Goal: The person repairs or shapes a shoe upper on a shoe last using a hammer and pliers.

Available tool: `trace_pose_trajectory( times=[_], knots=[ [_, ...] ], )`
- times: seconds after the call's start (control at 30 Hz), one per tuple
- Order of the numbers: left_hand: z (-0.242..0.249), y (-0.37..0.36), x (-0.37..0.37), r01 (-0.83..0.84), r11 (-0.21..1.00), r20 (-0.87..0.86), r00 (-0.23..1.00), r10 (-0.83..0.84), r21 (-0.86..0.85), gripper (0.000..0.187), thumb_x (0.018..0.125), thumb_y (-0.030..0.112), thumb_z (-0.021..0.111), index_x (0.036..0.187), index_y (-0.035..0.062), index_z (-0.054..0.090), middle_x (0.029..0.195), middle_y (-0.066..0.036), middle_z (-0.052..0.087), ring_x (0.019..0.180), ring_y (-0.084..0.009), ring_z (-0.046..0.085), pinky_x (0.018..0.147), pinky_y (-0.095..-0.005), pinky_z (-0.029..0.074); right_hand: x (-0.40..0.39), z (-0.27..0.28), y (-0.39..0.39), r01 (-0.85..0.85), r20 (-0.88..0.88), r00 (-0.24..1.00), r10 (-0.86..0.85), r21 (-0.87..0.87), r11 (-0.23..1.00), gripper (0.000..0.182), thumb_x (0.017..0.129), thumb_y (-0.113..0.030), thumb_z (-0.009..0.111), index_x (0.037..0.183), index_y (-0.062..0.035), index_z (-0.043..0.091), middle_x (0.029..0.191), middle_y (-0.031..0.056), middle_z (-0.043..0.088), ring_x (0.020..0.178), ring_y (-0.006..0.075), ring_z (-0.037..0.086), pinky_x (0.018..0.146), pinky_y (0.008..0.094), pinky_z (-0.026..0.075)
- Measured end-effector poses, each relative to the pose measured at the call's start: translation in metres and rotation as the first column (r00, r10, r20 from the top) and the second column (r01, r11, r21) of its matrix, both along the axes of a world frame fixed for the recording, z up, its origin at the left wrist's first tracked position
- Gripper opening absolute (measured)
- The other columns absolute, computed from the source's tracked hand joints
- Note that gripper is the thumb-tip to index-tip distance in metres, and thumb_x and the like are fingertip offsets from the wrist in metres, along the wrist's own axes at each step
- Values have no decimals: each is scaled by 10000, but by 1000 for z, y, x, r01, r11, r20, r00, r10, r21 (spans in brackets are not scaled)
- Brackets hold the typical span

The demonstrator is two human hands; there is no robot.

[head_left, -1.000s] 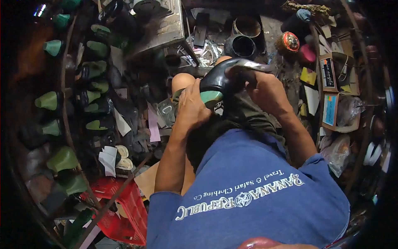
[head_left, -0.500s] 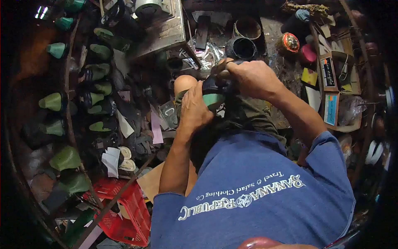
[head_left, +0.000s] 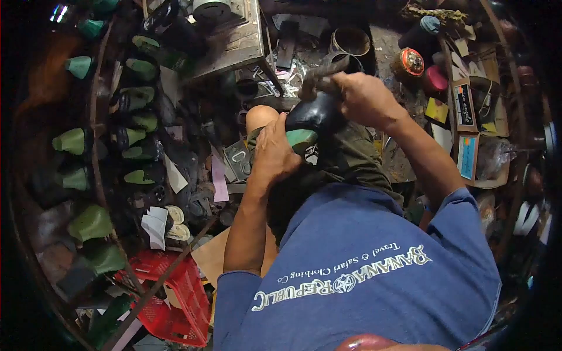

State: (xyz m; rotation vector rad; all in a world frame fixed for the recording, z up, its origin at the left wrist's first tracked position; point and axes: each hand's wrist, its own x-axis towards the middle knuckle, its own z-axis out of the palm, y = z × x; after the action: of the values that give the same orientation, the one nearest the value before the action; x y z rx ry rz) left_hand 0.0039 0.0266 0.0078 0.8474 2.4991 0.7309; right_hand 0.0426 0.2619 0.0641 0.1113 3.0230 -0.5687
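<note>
A shiny black shoe [head_left: 315,114] with a green last [head_left: 301,138] in its opening lies over the lap. My left hand [head_left: 274,149] is closed round the shoe's heel end, at the green last. Just above the toe, my right hand [head_left: 369,100] grips a dark brown brush [head_left: 321,82], blurred by motion. The brush overlaps the toe end of the shoe in this view. Beyond it stands a dark round tin [head_left: 345,61], partly hidden behind the brush and hand.
Racks on the left hold several shoes on green lasts [head_left: 70,141]. A red plastic crate [head_left: 175,304] sits below them. A worn table [head_left: 231,50] stands ahead, its corner near the hands. At right are an orange-topped jar [head_left: 411,62] and a cardboard box [head_left: 497,117].
My right hand has moved slightly right and outward with the brush, uncovering more of the shoe's black toe. My left hand keeps its hold in nearly the same place.
</note>
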Motion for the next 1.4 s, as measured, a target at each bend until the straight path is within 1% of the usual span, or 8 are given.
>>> trace_pose_trajectory(
  times=[0.47,0.6,0.97,1.07,1.2,1.23,1.33,1.4],
  knots=[
    [-4,1,-9,26,999,25,999,-27,41,693,669,152,717,1289,-37,471,1210,-262,569,1173,-401,517,1006,-434,394,16,15,4,54,120,991,-60,55,997,373,728,-97,670,1089,-88,576,852,191,661,834,385,639,733,469,512],
    [-11,-1,-15,36,999,56,998,-38,35,748,671,178,719,1321,-52,428,1228,-272,546,1179,-397,514,1011,-428,396,25,-7,-5,204,22,979,-205,-251,946,349,720,-98,670,1060,-92,591,877,184,664,880,377,637,744,475,508],
    [6,3,-31,52,997,155,987,-44,-49,791,618,155,719,1321,-61,429,1212,-248,574,1141,-363,564,1004,-361,413,55,-46,-17,268,49,959,-278,-464,844,231,791,-87,635,1019,-59,615,830,192,655,783,374,649,691,427,490],
    [19,5,-33,82,996,313,946,-84,17,822,635,186,715,1351,-70,402,1227,-291,548,1159,-387,543,1003,-406,420,59,-24,-13,318,-33,940,-340,-279,906,234,795,-81,633,1028,-63,623,821,190,653,756,361,644,698,410,496],
    [0,2,-36,108,994,245,965,-99,-26,884,630,217,726,1386,-61,360,1286,-283,503,1219,-378,493,1039,-387,378,67,-54,-28,308,-50,870,-490,-722,619,294,782,-61,641,1075,-84,637,834,184,660,794,356,660,706,390,517],
    [-2,3,-37,120,993,261,958,-120,16,927,624,250,738,1402,-58,339,1341,-271,461,1281,-377,436,1082,-371,329,71,-58,-27,282,-16,944,-329,-473,834,301,785,-97,659,1085,-80,635,842,180,664,806,355,663,698,383,518],
    [5,-2,-25,152,988,102,984,-148,-31,942,619,240,720,1413,-55,309,1323,-310,464,1226,-431,471,1032,-424,391,79,-48,-13,320,118,946,-301,-206,925,309,775,-155,648,1083,-140,655,878,188,668,820,370,647,693,439,509],
    [15,1,-21,189,981,161,971,-180,-47,974,610,260,719,1421,-58,283,1347,-321,428,1263,-454,418,1061,-432,357,99,-75,-2,433,29,891,-453,-351,830,301,782,-189,622,1078,-150,661,870,190,668,829,388,640,704,466,502]
  ],
)
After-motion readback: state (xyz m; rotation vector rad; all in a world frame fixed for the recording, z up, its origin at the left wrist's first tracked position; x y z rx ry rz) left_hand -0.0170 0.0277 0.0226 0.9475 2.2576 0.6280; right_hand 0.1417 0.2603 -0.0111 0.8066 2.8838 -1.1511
